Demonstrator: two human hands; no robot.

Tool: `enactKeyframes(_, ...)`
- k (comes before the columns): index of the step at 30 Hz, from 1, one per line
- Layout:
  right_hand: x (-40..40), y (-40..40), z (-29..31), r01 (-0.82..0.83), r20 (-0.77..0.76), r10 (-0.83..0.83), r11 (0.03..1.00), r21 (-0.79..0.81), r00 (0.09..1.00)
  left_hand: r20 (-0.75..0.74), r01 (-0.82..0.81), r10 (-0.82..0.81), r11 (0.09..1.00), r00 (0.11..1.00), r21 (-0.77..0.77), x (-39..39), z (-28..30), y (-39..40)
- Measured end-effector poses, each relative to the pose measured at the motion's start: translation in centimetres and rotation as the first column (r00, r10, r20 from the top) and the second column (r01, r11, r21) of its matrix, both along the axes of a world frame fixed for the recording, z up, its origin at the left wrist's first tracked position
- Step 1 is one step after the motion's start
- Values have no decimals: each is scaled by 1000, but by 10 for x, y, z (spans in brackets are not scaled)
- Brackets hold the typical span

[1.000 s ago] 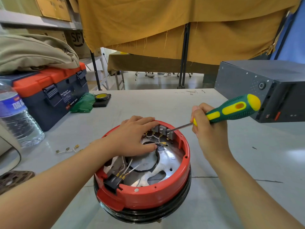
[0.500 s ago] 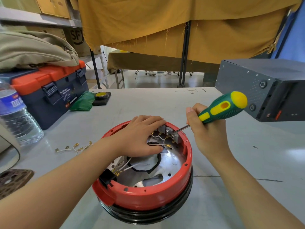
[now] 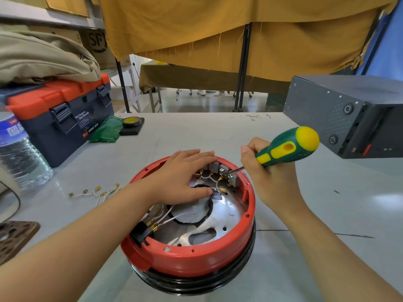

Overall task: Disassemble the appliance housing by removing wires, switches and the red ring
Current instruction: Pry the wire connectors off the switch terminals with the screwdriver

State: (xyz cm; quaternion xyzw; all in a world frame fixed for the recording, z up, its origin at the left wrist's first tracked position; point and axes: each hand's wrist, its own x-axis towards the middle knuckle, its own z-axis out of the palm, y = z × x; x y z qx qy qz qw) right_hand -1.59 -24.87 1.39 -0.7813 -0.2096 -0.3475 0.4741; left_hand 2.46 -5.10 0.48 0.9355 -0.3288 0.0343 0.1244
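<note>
while the bottle (image 3: pixel 20 153) and toolbox (image 3: pixel 63 114) stand at far left, loose wires (image 3: pixel 93 192) lie on the table (image 3: pixel 196 131) just left of the housing (image 3: pixel 189 216). the left hand (image 3: pixel 183 179) lies flat inside it, fingers straight and together, pressing down near the switches (image 3: pixel 222 172). the red ring (image 3: pixel 187 258) sits low at centre, over a black base. the right hand (image 3: pixel 268 179) wraps the screwdriver (image 3: pixel 285 148), fingers curled round the handle, tip at the switches. right of that stands a grey box (image 3: pixel 349 114). the housing looks rigid and fairly light, likely to slide, so brace the rim; the thin wires seem best pulled by their brass terminals.
</note>
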Motion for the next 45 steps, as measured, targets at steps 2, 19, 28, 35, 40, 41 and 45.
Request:
enactKeyframes(2,0,1,0,-19,-7,19,1000,-13,1000,5,1,-1,1000,1000,4,1,0,1)
enactKeyframes(19,2,-2,2,-6,-79,12,998,66,997,-11,2,-2,1000,1000,-2,1,-1,1)
enactKeyframes(28,-2,-2,4,-89,-48,86,994,-65,995,-6,0,0,1000,1000,7,0,-1,0)
enactKeyframes(35,3,0,3,-2,-150,18,994,110,988,-5,-1,2,1000,1000,12,-3,2,-1)
enactKeyframes(40,5,3,2,15,-186,37,963,270,982,-14,-11,12,1000,1000,27,-4,3,-3)
enactKeyframes(41,4,4,2,16,-169,29,965,262,985,-15,-13,14,1000,1000,28,-5,4,-3)
enactKeyframes(45,-2,4,1,28,-55,-24,997,69,998,-22,-14,15,1000,1000,20,-5,3,-2)
